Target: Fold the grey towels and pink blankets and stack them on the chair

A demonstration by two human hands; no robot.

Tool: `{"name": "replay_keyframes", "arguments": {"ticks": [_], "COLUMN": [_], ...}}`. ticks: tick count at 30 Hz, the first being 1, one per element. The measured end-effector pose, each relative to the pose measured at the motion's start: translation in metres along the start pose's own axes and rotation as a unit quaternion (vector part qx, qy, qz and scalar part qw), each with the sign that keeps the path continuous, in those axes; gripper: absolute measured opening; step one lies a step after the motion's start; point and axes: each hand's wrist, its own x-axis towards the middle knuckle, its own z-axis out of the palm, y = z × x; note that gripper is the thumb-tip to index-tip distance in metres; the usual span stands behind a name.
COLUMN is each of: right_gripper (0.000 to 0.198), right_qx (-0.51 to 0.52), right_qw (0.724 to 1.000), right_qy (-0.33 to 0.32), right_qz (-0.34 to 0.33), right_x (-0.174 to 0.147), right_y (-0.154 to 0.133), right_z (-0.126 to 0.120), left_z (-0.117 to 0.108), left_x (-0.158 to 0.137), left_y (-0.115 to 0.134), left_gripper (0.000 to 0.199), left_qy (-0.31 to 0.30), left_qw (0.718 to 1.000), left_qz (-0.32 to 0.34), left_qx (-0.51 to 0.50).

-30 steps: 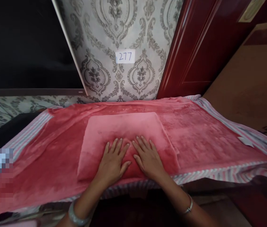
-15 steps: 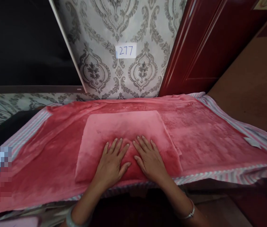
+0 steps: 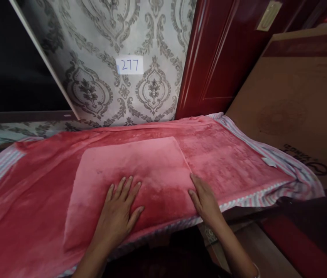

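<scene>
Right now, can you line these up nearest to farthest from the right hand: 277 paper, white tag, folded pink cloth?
1. Folded pink cloth: right edge at the right hand.
2. White tag: off to the right.
3. 277 paper: up on the wallpaper.

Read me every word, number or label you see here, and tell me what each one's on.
"277": handwritten on white paper on the patterned wall.
Dark print and round logo on the cardboard box: upside down, too blurred to read surely.
Small mark on the screen frame: too small to read.
White tag near the pink cloth's right edge: no readable text.
</scene>
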Motion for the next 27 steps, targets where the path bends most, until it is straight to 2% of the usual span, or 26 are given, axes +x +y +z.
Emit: {"name": "replay_keyframes", "arguments": {"ticks": [6,12,17,20,24,27], "right_gripper": [0.055,0.050,0.051,0.043,0.034,0.036], "right_qx": [0.108,0.143,0.110,0.095,0.130,0.166], "right_qw": [0.991,0.984,0.989,0.991,0.987,0.983], "right_qy": [0.050,0.097,0.067,0.074,0.084,0.058], "right_qz": [0.061,0.049,0.074,0.061,0.035,0.062], "right_x": [0.000,0.008,0.023,0.029,0.030,0.029], "right_y": [0.001,-0.004,-0.004,-0.013,-0.028,-0.034], "right_z": [-0.014,-0.008,-0.006,-0.008,-0.011,-0.013], "left_z": [-0.001,-0.001,-0.001,-0.002,-0.002,-0.001], "left_x": [0.000,0.000,0.000,0.000,0.000,-0.001], "left_y": [-0.001,-0.002,-0.002,-0.002,-0.002,-0.004], "left_gripper": [0.065,0.066,0.065,0.065,0.065,0.062], "left_qy": [0.008,0.018,0.020,0.015,0.021,0.026], "left_qw": [1.000,1.000,1.000,1.000,1.000,1.000], "left_qz": [0.001,0.011,0.003,0.003,0.006,0.010], "left_qx": [-0.005,0.018,0.017,0.009,0.009,0.000]}}
